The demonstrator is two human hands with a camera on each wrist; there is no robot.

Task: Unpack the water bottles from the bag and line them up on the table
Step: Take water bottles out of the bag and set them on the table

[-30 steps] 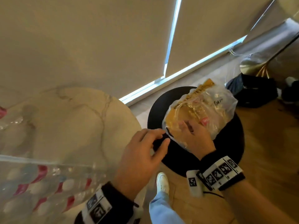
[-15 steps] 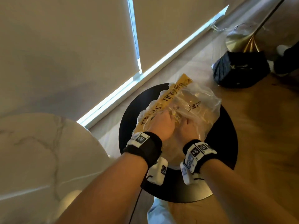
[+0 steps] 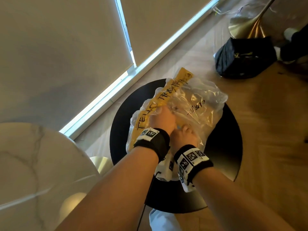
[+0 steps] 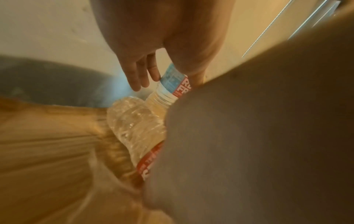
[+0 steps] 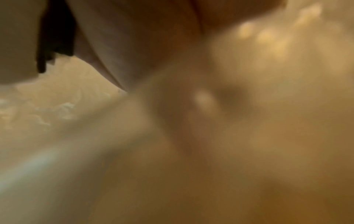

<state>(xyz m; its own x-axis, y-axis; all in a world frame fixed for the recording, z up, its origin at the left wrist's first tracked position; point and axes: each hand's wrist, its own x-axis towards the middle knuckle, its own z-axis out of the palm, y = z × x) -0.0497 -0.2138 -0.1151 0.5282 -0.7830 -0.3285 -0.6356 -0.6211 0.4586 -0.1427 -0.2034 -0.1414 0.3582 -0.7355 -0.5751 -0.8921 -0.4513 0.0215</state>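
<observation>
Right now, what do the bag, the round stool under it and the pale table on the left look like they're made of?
Bag: thin clear plastic film, crinkled and glossy, with a yellow strip.
Stool: smooth black matte top; the material is unclear.
Table: pale veined marble or a lookalike, polished.

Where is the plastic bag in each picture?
Head: plastic bag in the middle, on the black stool.
Left wrist: yellowish film, lower left, beside the bottles.
Right wrist: blurred yellowish film, probably the bag, on the right.
Shared: bright window strip, head and left wrist only.
</observation>
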